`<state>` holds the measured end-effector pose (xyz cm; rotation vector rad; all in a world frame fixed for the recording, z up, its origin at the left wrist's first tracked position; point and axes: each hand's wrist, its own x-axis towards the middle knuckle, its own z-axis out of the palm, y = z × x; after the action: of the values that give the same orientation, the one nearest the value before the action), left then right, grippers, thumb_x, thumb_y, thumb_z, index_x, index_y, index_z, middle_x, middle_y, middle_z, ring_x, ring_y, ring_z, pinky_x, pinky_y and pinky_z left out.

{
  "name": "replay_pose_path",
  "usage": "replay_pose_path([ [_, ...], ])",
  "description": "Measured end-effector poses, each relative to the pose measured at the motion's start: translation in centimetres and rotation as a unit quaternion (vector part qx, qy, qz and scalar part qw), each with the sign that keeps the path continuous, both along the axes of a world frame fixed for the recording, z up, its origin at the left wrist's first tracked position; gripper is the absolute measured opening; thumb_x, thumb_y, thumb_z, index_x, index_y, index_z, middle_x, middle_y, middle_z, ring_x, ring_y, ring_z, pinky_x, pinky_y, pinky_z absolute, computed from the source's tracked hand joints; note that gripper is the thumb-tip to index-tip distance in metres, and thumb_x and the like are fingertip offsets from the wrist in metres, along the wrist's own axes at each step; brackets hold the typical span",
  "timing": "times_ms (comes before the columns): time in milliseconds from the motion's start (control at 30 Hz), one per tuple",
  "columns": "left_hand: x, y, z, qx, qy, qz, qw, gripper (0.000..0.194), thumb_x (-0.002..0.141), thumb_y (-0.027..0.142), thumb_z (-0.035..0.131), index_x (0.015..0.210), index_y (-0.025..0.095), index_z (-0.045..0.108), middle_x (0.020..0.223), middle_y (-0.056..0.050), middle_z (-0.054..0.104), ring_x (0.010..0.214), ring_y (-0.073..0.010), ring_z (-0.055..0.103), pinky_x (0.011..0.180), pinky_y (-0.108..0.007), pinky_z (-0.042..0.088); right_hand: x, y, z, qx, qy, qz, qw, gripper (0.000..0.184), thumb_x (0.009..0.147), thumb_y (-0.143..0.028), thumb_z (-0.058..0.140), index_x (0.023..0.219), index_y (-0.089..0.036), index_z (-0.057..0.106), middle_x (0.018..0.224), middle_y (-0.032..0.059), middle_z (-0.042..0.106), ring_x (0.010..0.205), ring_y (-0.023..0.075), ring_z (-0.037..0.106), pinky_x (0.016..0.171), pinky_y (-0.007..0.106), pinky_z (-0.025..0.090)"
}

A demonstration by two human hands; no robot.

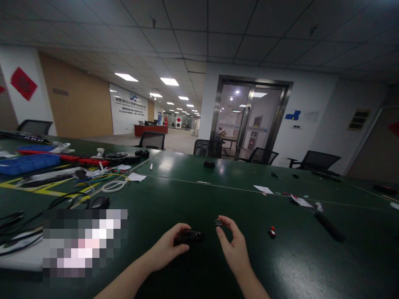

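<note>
Low over the green table [174, 195], my left hand [170, 247] is closed around one end of a small black device [195, 236]. Its thumb and fingers grip the device from the left, and its far end points right. My right hand [232, 243] pinches a small dark piece with a lighter edge [219, 222] between thumb and forefinger, a short way right of the device and apart from it. What kind of piece it is, I cannot make out. Right of my right hand lies a small red and black item [272, 232].
Cables, a blue tray [29, 163] and a black mouse [99, 203] crowd the left side, beside a blurred-out patch. A black block [209, 165] sits farther back. On the right lie a black-handled tool [328, 226] and paper scraps [263, 189]. Chairs line the far edge.
</note>
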<state>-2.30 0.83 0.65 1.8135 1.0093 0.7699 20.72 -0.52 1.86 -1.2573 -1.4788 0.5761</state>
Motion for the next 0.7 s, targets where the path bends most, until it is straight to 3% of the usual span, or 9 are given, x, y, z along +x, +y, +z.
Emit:
replay_pose_path([
  [200, -0.3, 0.4, -0.4, 0.089, 0.063, 0.052, 0.993, 0.043, 0.068, 0.017, 0.064, 0.109, 0.025, 0.055, 0.115, -0.004, 0.054, 0.110, -0.0239, 0.046, 0.098, -0.038, 0.032, -0.4, -0.2, 0.1, 0.009, 0.010, 0.007, 1.000, 0.032, 0.076, -0.036, 0.056, 0.105, -0.022, 0.060, 0.105, 0.0065, 0.063, 0.102, 0.0241, 0.057, 0.092, 0.041, 0.043],
  [367, -0.5, 0.6, -0.9, 0.053, 0.104, 0.077, 0.990, 0.048, 0.067, 0.021, 0.066, 0.113, 0.027, 0.055, 0.108, -0.004, 0.059, 0.106, -0.0270, 0.049, 0.094, -0.041, 0.034, -0.7, -0.1, -0.2, -0.021, -0.008, 0.023, 0.999, 0.029, 0.075, -0.036, 0.057, 0.101, -0.024, 0.062, 0.102, 0.0043, 0.065, 0.101, 0.0239, 0.057, 0.089, 0.040, 0.045],
  [700, -0.1, 0.0, 0.1, 0.037, 0.136, 0.081, 0.987, 0.047, 0.066, 0.021, 0.067, 0.112, 0.027, 0.056, 0.105, -0.003, 0.059, 0.106, -0.0286, 0.047, 0.092, -0.041, 0.033, -2.9, -1.5, 0.5, -0.062, -0.063, 0.089, 0.992, 0.020, 0.075, -0.028, 0.058, 0.093, -0.028, 0.064, 0.101, 0.0007, 0.062, 0.102, 0.0228, 0.055, 0.089, 0.037, 0.043],
])
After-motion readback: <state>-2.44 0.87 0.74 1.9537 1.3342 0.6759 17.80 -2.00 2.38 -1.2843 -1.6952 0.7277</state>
